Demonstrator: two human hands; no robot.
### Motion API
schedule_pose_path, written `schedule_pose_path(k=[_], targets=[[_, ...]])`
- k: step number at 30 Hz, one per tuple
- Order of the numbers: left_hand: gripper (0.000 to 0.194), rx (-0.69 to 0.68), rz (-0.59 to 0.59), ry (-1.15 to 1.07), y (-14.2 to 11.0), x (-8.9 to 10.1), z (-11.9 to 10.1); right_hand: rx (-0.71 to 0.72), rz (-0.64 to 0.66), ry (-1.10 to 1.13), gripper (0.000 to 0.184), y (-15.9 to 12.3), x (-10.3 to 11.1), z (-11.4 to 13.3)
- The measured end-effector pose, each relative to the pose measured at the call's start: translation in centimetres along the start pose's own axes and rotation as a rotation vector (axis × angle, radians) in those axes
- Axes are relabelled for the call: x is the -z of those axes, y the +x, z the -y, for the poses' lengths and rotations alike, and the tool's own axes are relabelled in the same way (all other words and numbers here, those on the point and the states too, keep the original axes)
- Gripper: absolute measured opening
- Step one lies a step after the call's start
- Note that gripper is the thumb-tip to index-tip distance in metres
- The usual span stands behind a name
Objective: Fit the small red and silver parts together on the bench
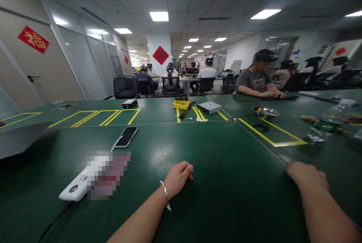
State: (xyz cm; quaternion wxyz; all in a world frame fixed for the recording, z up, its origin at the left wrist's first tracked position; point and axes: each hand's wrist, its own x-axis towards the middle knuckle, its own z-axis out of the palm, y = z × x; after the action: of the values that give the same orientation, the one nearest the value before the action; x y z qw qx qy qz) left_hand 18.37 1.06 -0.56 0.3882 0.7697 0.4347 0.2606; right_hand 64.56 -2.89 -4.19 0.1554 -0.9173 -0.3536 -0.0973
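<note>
My left hand [178, 179] rests curled on the green tabletop [215, 205], fingers closed on nothing, with a silver bangle on the wrist. My right hand [308, 175] lies palm down on the same surface near its right side, touching nothing else. Its fingers are hard to make out. A black smartphone [126, 137] lies ahead of my left hand. Further left is a white handheld device [75, 187], partly covered by a pixelated patch.
Yellow tape marks the table. Further off are a yellow bin [181, 105], a silver box [209, 107], a metal dish [266, 111] and a clear bottle [318, 134]. A co-worker [254, 79] sits at the table's far right, with others beyond.
</note>
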Motion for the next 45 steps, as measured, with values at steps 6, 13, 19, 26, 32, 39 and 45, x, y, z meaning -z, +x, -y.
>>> schedule_pose_path(k=[6, 13, 19, 26, 32, 39, 45], targets=[[0.029, 0.012, -0.035, -0.051, 0.1, 0.0, -0.1, -0.095, 0.239, -0.001, 0.027, -0.3, 1.5, 1.1], [0.015, -0.02, -0.095, -0.139, 0.4, -0.3, 0.7, 0.262, 0.21, 0.192, 0.03, -3.3, 2.6, 8.1], [0.014, 0.007, -0.101, -0.187, 0.4, -0.2, 0.6, 0.512, 0.442, 0.461, 0.028, -9.4, 3.3, 15.5], [0.016, -0.005, -0.15, -0.204, 0.8, -0.6, 0.9, 0.435, 0.938, 1.065, 0.014, -16.5, 4.5, 21.6], [0.032, -0.066, -0.187, -0.321, 1.2, -0.8, 1.4, 0.107, 1.158, 1.467, 0.019, -19.7, 4.1, 24.5], [0.016, -0.03, -0.248, -0.28, 1.1, -0.5, 1.1, 0.014, 1.244, 1.601, 0.025, -20.2, 3.3, 24.9], [0.024, -0.06, -0.203, -0.341, 1.1, -0.3, 1.2, 0.124, 1.258, 1.574, 0.026, -20.6, 3.2, 24.4]])
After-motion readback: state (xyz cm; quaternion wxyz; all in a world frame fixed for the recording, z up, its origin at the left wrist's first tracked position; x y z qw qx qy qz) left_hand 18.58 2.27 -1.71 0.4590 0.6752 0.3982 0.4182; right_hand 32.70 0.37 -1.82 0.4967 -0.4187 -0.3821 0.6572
